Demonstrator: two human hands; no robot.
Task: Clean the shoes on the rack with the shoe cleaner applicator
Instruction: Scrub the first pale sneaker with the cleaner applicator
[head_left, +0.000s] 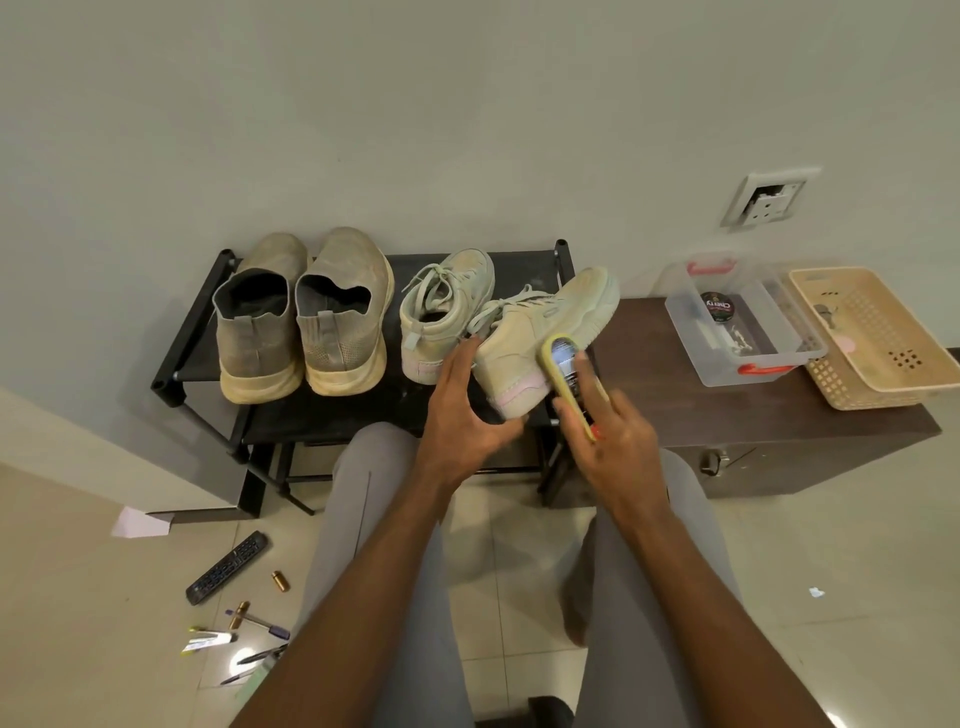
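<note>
Left hand (462, 410) reaches forward palm-in, fingers straight, thumb under the heel of the tilted pale sneaker (540, 332) at the right end of the black shoe rack (332, 410). Right hand (608, 436) grips the yellow shoe cleaner applicator (566, 374), fingers curled round it, its tip against the sneaker's side; its mate (441, 306) and two grey slip-ons (301, 312) sit on the rack

Both forearms reach forward over knees. Left hand (465, 410) spread wide, fingers straight, thumb out. Right hand (605, 431) blurry, seems to pinch something between thumb and straight fingers.
</note>
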